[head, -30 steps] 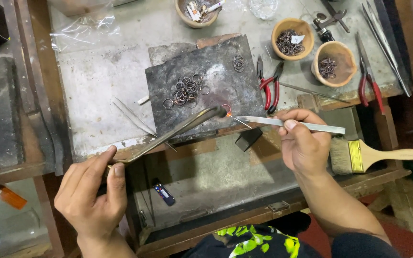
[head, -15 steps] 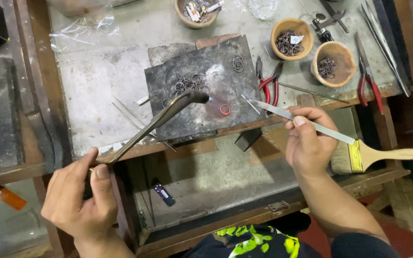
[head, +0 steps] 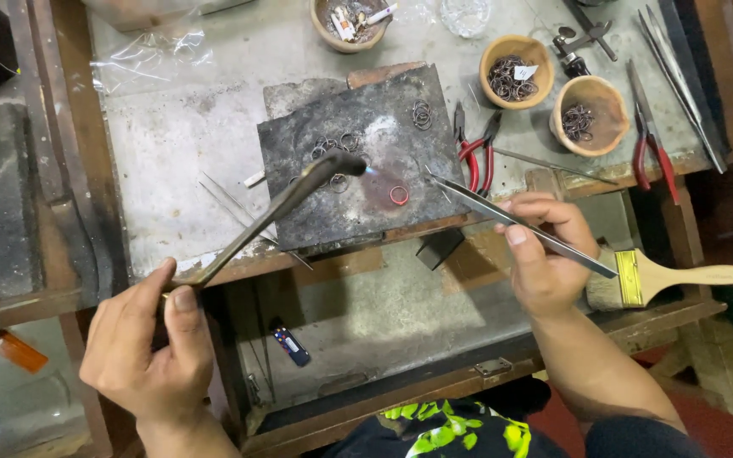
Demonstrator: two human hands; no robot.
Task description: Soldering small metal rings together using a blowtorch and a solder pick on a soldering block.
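Left hand: our left hand (head: 148,349) had its fingers (head: 187,331) wrapped tight around the handle of the torch (head: 286,199), whose nozzle hung over the dark soldering block (head: 358,161) on the desk (head: 171,136).
Right hand: our right hand (head: 545,254) had its fingers (head: 523,246) pinching the long tweezers (head: 511,222), tips pointed at the block, just short of the glowing ring.
Heated ring: one ring (head: 399,196) glowed red on the block, just beyond the small blue flame.
Doing it well: we judged the flame should sweep evenly round the ring, never lingering, with the tweezers steady and clear of the heat.
Count, rings: one glowing; a loose cluster near the nozzle, too small to count.
Count, bowls: we counted three clay bowls (head: 515,59).
Count, pliers: two red-handled pliers (head: 475,157).
Count, brush: one paintbrush (head: 663,278).
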